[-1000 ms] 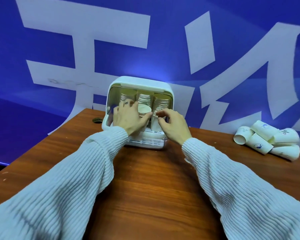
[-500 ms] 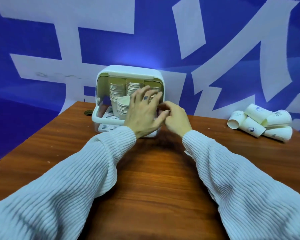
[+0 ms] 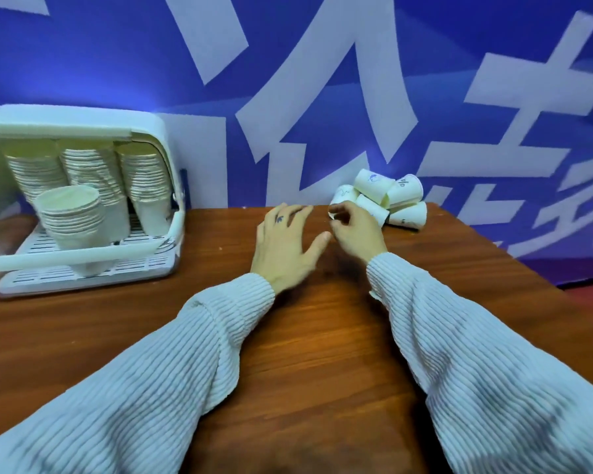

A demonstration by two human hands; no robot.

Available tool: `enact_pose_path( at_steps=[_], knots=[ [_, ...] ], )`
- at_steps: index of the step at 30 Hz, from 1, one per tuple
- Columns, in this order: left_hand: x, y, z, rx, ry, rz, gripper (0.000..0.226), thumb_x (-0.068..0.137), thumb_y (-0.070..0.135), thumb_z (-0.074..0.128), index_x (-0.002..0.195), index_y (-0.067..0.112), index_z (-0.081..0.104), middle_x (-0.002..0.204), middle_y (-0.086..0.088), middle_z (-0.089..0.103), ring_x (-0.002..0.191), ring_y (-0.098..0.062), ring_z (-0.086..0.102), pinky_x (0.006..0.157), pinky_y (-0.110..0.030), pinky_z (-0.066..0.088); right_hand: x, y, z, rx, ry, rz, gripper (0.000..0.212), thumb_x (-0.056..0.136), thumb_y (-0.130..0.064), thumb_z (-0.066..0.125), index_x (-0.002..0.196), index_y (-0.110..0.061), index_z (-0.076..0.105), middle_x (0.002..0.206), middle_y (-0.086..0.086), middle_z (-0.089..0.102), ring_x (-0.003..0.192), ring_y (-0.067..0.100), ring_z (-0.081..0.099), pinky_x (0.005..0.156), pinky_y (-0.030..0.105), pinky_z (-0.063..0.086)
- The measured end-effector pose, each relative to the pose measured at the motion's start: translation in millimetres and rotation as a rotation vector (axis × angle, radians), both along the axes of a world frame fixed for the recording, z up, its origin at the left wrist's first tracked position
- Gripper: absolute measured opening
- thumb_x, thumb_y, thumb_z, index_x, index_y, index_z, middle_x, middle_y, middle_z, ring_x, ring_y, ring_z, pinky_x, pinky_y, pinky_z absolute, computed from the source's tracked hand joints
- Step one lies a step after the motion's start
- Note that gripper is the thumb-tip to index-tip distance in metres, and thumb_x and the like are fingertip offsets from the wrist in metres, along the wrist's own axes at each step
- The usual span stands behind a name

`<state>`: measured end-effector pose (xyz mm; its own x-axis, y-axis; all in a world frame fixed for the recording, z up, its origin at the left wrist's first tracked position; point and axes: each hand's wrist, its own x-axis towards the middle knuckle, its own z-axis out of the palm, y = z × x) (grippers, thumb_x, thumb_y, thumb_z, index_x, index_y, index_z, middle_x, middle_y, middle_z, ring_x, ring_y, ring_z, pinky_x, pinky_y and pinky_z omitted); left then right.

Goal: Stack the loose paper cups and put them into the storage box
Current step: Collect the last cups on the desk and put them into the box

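Reaching for loose paper cups piled on the surface.
Right hand is curling at the nearest cup's rim, grip uncertain; left hand is hovering, fingers apart.

A table stretches before me, its far edge against a wall. At far left on it stands the storage box, open toward me, with three tall stacks of paper cups in a row at its back and a shorter stack in front. At far right lies a pile of loose cups, on their sides. My left hand and right hand sit between, the right hand at the pile's near edge.
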<state>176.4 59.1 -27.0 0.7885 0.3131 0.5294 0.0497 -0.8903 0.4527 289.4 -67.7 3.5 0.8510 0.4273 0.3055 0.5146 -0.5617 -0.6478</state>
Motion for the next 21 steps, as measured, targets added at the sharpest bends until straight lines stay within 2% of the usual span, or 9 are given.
enact_pose_path(
  at_steps=[2,5,9,12,13,15,17,19,21],
  knots=[
    [11,-11,-17,-0.103,0.058,-0.041,0.066,0.098,0.063,0.042,0.152,0.027,0.040,0.155,0.003,0.039,0.147,-0.018,0.020,0.120,-0.046,0.023,20,-15,-6,0.015,0.037,-0.103,0.028,0.096,-0.022,0.059,0.123,-0.021,0.067,0.120,-0.003,0.070,0.110,0.017,0.064,0.094,0.031,0.046],
    [20,-22,-33,-0.101,0.082,-0.070,0.068,0.097,0.065,0.042,0.154,0.027,0.037,0.156,0.004,0.036,0.148,-0.016,0.018,0.120,-0.044,0.023,52,-33,-16,0.002,0.055,-0.237,0.034,0.095,-0.023,0.058,0.128,-0.021,0.065,0.128,0.000,0.068,0.118,0.024,0.063,0.094,0.034,0.047],
    [25,-14,-35,-0.110,0.023,-0.069,0.065,0.097,0.063,0.045,0.152,0.029,0.039,0.154,0.006,0.039,0.147,-0.014,0.022,0.119,-0.042,0.027,73,-40,-27,-0.238,-0.102,-0.231,0.053,0.094,-0.023,0.055,0.146,-0.028,0.052,0.148,-0.001,0.056,0.128,0.029,0.059,0.099,0.043,0.048],
    [27,-12,-35,-0.147,0.011,-0.070,0.066,0.096,0.064,0.045,0.151,0.029,0.039,0.154,0.005,0.039,0.146,-0.013,0.025,0.119,-0.043,0.029,88,-39,-32,-0.394,-0.137,-0.182,0.055,0.095,-0.030,0.054,0.150,-0.028,0.048,0.156,-0.001,0.047,0.128,0.033,0.058,0.098,0.046,0.048],
    [26,-12,-36,-0.144,0.010,-0.074,0.066,0.096,0.064,0.045,0.151,0.029,0.038,0.154,0.006,0.039,0.147,-0.013,0.025,0.119,-0.043,0.029,90,-37,-33,-0.389,-0.160,-0.200,0.049,0.096,-0.035,0.053,0.144,-0.027,0.053,0.150,0.000,0.053,0.123,0.035,0.061,0.094,0.045,0.049],
    [27,-11,-36,-0.157,0.024,-0.074,0.066,0.097,0.063,0.046,0.153,0.030,0.037,0.156,0.006,0.037,0.148,-0.013,0.023,0.120,-0.043,0.028,89,-33,-32,-0.257,-0.258,-0.271,0.029,0.097,-0.042,0.050,0.116,-0.025,0.065,0.114,0.002,0.070,0.102,0.034,0.067,0.080,0.041,0.049],
    [27,-11,-36,-0.174,0.040,-0.077,0.066,0.097,0.063,0.046,0.153,0.031,0.036,0.156,0.007,0.035,0.148,-0.013,0.023,0.120,-0.043,0.028,84,-31,-31,-0.061,-0.361,-0.309,0.023,0.098,-0.043,0.051,0.090,-0.024,0.060,0.088,-0.002,0.064,0.090,0.031,0.064,0.072,0.038,0.043],
    [27,-11,-35,-0.187,0.034,-0.086,0.066,0.097,0.063,0.046,0.153,0.030,0.036,0.155,0.007,0.036,0.147,-0.014,0.025,0.119,-0.046,0.031,81,-32,-33,-0.030,-0.459,-0.281,0.029,0.096,-0.048,0.053,0.092,-0.021,0.064,0.094,0.000,0.060,0.093,0.029,0.060,0.077,0.040,0.046],
    [27,-12,-35,-0.197,0.028,-0.082,0.066,0.096,0.063,0.046,0.152,0.030,0.036,0.155,0.007,0.036,0.146,-0.015,0.027,0.117,-0.049,0.033,81,-32,-38,-0.166,-0.386,-0.161,0.046,0.093,-0.061,0.049,0.115,-0.027,0.070,0.116,0.000,0.064,0.109,0.027,0.059,0.094,0.043,0.047]
  ],
)
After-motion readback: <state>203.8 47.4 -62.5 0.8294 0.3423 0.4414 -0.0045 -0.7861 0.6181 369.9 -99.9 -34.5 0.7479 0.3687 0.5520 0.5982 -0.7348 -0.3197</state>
